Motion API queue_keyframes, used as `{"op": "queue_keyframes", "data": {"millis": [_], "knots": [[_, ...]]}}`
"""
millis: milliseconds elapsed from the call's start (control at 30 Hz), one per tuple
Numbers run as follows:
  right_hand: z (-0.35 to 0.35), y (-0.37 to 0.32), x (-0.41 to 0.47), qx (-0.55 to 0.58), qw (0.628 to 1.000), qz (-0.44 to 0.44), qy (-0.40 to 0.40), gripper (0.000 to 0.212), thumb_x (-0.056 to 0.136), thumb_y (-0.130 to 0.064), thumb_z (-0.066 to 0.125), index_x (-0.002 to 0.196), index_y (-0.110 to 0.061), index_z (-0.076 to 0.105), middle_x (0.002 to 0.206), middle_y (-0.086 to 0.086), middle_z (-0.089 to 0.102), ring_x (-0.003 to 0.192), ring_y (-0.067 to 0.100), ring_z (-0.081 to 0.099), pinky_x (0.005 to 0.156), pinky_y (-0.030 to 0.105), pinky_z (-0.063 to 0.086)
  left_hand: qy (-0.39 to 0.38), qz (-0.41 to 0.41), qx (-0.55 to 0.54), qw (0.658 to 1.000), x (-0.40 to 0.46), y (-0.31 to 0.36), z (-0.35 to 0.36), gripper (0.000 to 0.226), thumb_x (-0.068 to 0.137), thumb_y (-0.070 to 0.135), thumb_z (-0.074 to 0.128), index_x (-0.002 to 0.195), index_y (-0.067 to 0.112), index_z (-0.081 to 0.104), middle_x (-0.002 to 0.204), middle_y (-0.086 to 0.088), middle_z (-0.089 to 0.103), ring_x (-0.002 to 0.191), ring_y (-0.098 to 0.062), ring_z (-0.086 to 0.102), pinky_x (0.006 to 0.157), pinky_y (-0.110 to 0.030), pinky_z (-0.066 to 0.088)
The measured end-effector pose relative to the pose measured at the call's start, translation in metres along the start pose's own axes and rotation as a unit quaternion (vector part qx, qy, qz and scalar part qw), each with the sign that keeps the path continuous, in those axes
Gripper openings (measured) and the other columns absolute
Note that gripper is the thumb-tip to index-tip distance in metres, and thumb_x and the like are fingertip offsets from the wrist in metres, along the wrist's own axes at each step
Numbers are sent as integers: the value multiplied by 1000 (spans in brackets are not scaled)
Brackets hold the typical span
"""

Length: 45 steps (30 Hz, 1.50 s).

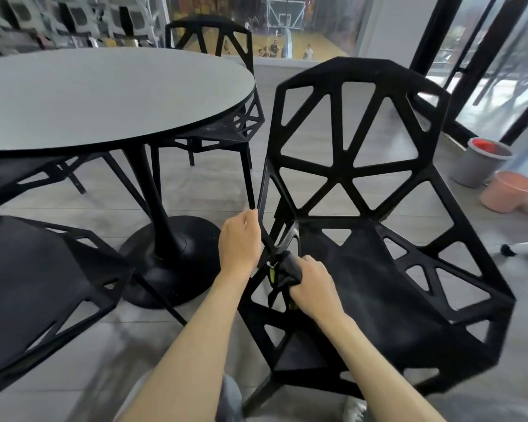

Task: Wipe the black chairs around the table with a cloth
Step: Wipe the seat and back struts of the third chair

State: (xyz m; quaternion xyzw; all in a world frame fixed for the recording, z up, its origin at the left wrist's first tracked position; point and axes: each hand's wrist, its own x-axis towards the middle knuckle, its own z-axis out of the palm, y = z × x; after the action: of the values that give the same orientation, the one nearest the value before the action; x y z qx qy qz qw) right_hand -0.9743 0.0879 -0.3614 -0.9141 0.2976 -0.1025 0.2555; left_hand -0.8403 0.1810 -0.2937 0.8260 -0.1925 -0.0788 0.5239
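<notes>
Gripping the left edge of the nearest black chair (375,208), the left hand (240,239) curls its fingers round the frame where back meets seat. Just beside it the right hand (313,281) holds a dark cloth (288,269) bunched in its curled fingers, pressed to the same edge — the seat's left rim. Other black chairs stand round the grey round table (104,92); two buckets (494,175) sit on the floor at right.

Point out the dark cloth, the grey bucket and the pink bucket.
dark crumpled cloth (290,268), head view, bunched part above the right hand's fingers
grey plastic bucket (473,169), head view, outer wall
pink plastic bucket (505,196), head view, outer wall
</notes>
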Motion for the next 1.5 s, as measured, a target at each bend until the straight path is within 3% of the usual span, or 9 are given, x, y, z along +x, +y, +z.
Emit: {"op": "queue_keyframes", "data": {"millis": [100, 200, 300, 400, 600, 800, 1133, 1300, 1500], "knots": [[-8, 0, -19, -63, 996, -47, -50, 37, 80, -10, 55, 114, -22, 63, 105, -8, 52, 100, 23, 48, 78, 38, 51, -18, -13, -14, 1000, -10, 3, 0, 35, 110, 32, 32, 81, 37, 51, 80, 22, 47, 68, 12, 43, 70, -12, 33], [-18, 2, -46, -131, 984, -81, -89, 36, 81, -13, 57, 116, -22, 61, 113, -2, 53, 105, 26, 48, 83, 39, 50, -64, -8, -7, 998, -23, 4, 0, 45, 110, 31, 31, 146, 22, 58, 136, 9, 61, 116, 2, 50, 96, -23, 34], [-34, 14, -74, -159, 981, -71, -87, 30, 84, -14, 56, 113, -21, 60, 114, 1, 52, 106, 28, 49, 82, 38, 48, -94, 1, 65, 993, -39, 4, 1, 65, 103, 45, 34, 158, 10, 36, 149, -18, 53, 135, -32, 50, 112, -49, 43], [-60, 34, -99, -214, 973, -42, -74, 34, 86, -16, 55, 119, -24, 61, 117, 1, 53, 109, 29, 50, 82, 39, 46, -104, 32, 179, 978, -63, 5, 3, 63, 107, 41, 37, 160, 9, 31, 171, -9, 21, 154, -32, 21, 122, -54, 29], [-106, 96, -142, -293, 956, 24, -26, 38, 89, -20, 59, 126, -28, 59, 125, 0, 52, 118, 28, 48, 91, 41, 41, -117, 156, 321, 927, -112, -5, 11, 41, 104, 29, 51, 142, 15, 60, 166, -12, 32, 154, -32, 23, 125, -47, 23], [-142, 154, -149, -302, 949, 86, -22, 50, 91, -12, 57, 138, -29, 53, 131, 3, 50, 129, 35, 45, 101, 50, 42, -185, 214, 380, 881, -137, -1, 39, 40, 101, 31, 53, 139, 21, 62, 160, -5, 41, 151, -25, 30, 123, -42, 28], [-190, 234, -96, -371, 927, -4, 47, 49, 75, -13, 78, 119, -28, 65, 113, 5, 58, 97, 31, 62, 71, 40, 54, -270, 267, 405, 832, -130, 14, 116, 45, 105, 37, 45, 148, 28, 51, 163, 3, 36, 153, -16, 26, 123, -36, 23], [-188, 274, -101, -227, 942, 100, 225, 57, 63, 2, 75, 115, -21, 66, 105, 4, 58, 91, 32, 57, 70, 38, 48, -296, 298, 399, 815, -110, 22, 150, 42, 106, 37, 45, 146, 30, 54, 162, 10, 39, 150, -13, 30, 118, -33, 29], [-153, 291, -161, -177, 958, -32, 224, 39, 75, -17, 62, 112, -18, 76, 109, 2, 64, 96, 26, 58, 77, 35, 51, -307, 364, 355, 804, -92, 34, 186, 54, 95, 45, 29, 127, 33, 71, 146, 10, 58, 132, -19, 56, 100, -39, 47]]}}
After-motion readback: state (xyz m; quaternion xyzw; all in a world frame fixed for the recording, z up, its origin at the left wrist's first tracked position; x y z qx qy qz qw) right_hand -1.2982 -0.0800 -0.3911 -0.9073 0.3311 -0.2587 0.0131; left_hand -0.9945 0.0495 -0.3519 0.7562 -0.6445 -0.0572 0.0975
